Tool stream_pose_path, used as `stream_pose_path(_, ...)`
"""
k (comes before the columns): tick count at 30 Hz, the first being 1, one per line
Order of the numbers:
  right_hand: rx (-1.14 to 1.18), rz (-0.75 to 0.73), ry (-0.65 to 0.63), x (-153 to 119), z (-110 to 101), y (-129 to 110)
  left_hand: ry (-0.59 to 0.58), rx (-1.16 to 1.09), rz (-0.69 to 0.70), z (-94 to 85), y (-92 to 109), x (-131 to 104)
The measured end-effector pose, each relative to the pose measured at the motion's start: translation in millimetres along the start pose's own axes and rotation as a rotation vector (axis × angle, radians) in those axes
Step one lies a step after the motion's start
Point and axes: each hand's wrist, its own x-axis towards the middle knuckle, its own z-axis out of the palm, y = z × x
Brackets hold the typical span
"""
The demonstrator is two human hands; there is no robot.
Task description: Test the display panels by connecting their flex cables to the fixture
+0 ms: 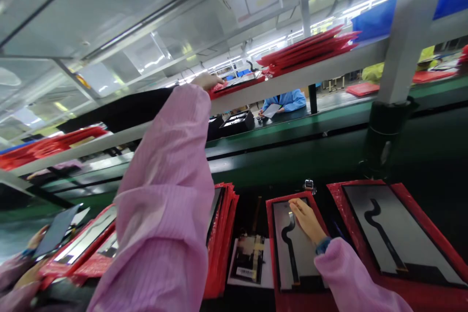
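While the head cam tilts way up, both pink sleeves are in shot, so here's the rundown:

Left hand: left hand (206,81) is stretched up to the overhead shelf rail (321,69), fingers flat and reaching onto the near edge of a red tray (234,85) sitting up there. Can't tell if it actually grips the tray or just touches it.

Right hand: right hand (306,219) is down on the bench, lying loosely open, fingertips pressed on the top end of a grey display panel (292,248). Not closed around anything.

Panel: lies flat inside a red tray on the bench (272,248), long side running away from the camera, with a black curvy flex cable (290,239) along it just left of the hand.

Next tray over: a second red tray with panel (395,234) sits just to the right, same layout.

Middle gap: a small black-and-gold part (250,258) on white paper between the tray and a stack of red trays (223,234) standing on edge.

Upper shelf: more stacked red trays (310,48) further along the rail.

Far side: a person in a blue coat (287,101) beyond the green conveyor (329,126).

Bottom left: another person's hand (36,239) holding a dark panel (56,231) over more red trays.
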Motion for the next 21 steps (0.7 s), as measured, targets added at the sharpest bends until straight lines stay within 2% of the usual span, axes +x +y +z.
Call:
stream_pose_path(1,-0.014,-0.007,0.008,-1,-1,-1,0.021,0.056,-0.028,-4.7,4,-11)
stream_pose_path(3,-0.051,-0.012,0.032,-1,-4,-3,0.075,0.181,0.006,-15.5,10,-46)
stream_pose_path(5,-0.106,-0.004,0.063,1,-8,-4,0.101,0.407,0.296,-27.3,13,-99)
stream_pose_path(6,-0.141,0.002,0.079,2,-10,-4,0.066,0.464,0.41,-33.0,12,-133)
stream_pose_path(8,-0.223,0.008,0.104,6,-14,-5,-0.119,0.549,0.593,-43.6,3,-211)
stream_pose_path(10,-0.312,-0.008,0.103,4,-17,-9,-0.365,0.535,0.652,-51.5,-17,-297)
stream_pose_path(12,-0.402,-0.054,0.069,-8,-17,-17,-0.6,0.439,0.534,-55.6,-48,-379)
stream_pose_path(14,-0.476,-0.109,0.015,-34,-16,-25,-0.811,0.379,0.263,-55.0,-87,-449)
stream_pose_path(16,-0.555,-0.169,-0.066,-71,-13,-29,-0.842,0.34,0.088,-50.1,-125,-502)
stream_pose_path(17,-0.606,-0.205,-0.121,-90,-11,-29,-0.82,0.333,0.031,-46.3,-142,-523)
stream_pose_path(19,-0.81,-0.315,-0.262,-125,-7,-23,-0.72,0.325,-0.052,-37.3,-168,-556)
stream_pose_path(21,-0.962,-0.372,-0.344,-147,-5,-15,-0.619,0.298,-0.098,-27.9,-183,-578)
